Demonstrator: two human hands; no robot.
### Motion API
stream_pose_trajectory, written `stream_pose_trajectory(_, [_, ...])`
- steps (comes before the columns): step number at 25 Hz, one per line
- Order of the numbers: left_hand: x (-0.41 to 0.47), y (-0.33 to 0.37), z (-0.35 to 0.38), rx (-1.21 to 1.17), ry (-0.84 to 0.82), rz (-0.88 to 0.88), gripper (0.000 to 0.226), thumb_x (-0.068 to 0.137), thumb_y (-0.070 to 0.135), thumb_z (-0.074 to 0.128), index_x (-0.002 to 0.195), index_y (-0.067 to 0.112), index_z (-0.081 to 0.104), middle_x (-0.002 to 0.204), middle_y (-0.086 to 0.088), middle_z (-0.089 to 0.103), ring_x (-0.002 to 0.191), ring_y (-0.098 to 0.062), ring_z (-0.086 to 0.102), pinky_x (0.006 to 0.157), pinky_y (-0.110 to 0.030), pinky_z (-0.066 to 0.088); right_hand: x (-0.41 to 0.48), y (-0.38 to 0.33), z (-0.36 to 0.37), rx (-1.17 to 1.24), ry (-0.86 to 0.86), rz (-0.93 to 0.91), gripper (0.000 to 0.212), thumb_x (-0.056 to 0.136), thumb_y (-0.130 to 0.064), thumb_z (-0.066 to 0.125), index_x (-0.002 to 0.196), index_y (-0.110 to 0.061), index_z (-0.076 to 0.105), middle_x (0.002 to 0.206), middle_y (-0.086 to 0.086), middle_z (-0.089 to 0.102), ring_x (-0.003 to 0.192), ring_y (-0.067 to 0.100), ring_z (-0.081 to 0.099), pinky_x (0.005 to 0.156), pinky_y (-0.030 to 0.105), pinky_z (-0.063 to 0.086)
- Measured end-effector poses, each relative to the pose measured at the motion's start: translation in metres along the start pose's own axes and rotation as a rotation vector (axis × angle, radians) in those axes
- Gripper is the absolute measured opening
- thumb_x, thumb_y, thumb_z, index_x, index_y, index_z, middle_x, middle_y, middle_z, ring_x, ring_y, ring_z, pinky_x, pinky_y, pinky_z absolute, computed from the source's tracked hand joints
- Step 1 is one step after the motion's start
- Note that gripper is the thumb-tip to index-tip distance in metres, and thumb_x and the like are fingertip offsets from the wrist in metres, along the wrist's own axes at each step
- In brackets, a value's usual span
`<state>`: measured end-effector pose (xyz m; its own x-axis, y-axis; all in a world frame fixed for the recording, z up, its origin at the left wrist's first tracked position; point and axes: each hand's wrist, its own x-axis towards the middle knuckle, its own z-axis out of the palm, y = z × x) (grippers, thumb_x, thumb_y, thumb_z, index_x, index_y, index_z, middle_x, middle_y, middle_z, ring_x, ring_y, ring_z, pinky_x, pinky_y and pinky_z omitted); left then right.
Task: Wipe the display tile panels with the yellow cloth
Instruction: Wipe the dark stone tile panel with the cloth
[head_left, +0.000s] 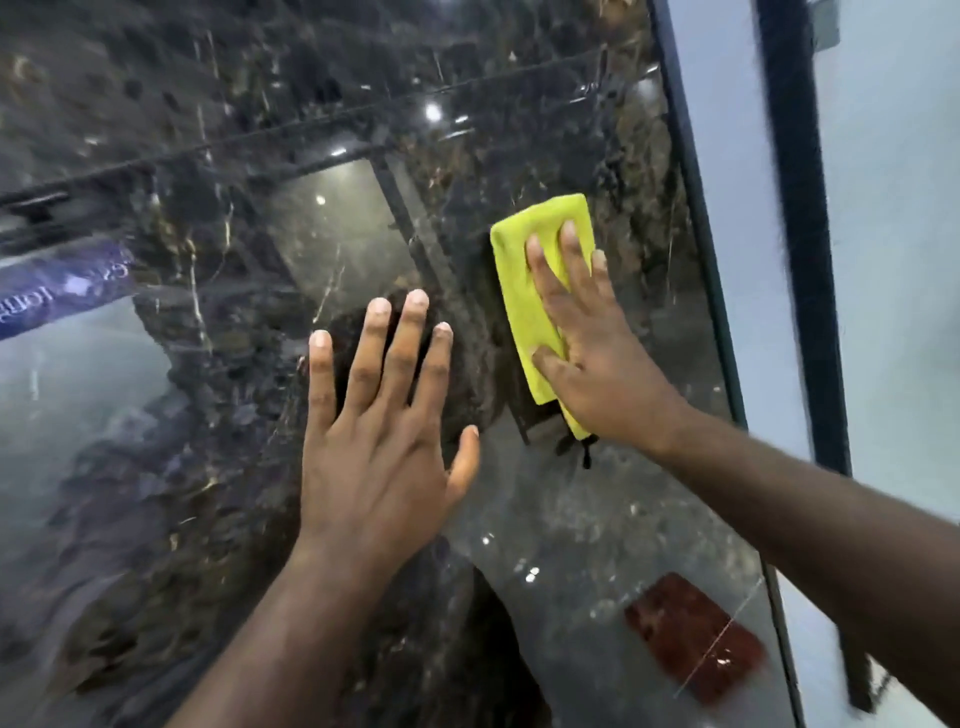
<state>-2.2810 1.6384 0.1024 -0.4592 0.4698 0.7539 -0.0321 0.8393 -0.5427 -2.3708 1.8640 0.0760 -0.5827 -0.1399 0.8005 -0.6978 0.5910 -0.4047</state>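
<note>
A glossy black marble display tile panel (218, 156) with gold veins fills most of the head view. My right hand (592, 343) presses a folded yellow cloth (524, 291) flat against the panel's right part, fingers straight and spread over it. A small dark tag hangs from the cloth's lower end. My left hand (384, 426) rests flat on the panel to the left of the cloth, fingers spread, holding nothing.
The panel's dark frame edge (696, 228) runs just right of the cloth, with a pale grey panel (737, 208) and another black frame bar (800, 234) beyond it. The polished surface carries reflections of ceiling lights, a purple sign (62, 286) and a reddish patch (691, 634).
</note>
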Motion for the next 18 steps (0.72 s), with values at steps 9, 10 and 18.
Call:
stream_pose_trajectory(9, [0.018,0.027,0.017,-0.025,0.0,0.004,0.092,0.095,0.055,0.066,0.171,0.014,0.035,0.184,-0.008,0.009,0.17,-0.029,0.005,0.135,-0.063,-0.001,0.01,0.037,-0.015,0.093,0.0,0.165,0.089,0.109,-0.033,0.057,0.167,-0.047,-0.009,0.171,-0.015,-0.031,0.161,0.025,-0.026,0.131,0.044,-0.01])
stream_pose_trajectory(10, [0.022,0.031,0.017,-0.02,0.004,-0.008,0.09,0.095,0.055,0.065,0.17,0.015,0.036,0.183,-0.008,0.01,0.17,-0.029,0.006,0.135,-0.063,0.0,0.005,0.039,-0.009,0.028,0.025,0.05,0.086,0.11,-0.034,0.056,0.169,-0.041,-0.006,0.173,-0.011,-0.029,0.162,0.026,-0.026,0.131,0.044,-0.01])
stream_pose_trajectory(18, [0.091,0.106,0.051,-0.017,0.021,-0.026,0.087,0.098,0.054,0.06,0.169,0.011,0.037,0.183,-0.009,0.014,0.169,-0.031,0.011,0.135,-0.064,0.006,0.043,0.109,-0.026,0.033,0.15,0.034,0.079,0.108,-0.041,0.048,0.171,-0.035,0.0,0.177,-0.005,-0.02,0.164,0.029,-0.019,0.132,0.059,-0.002])
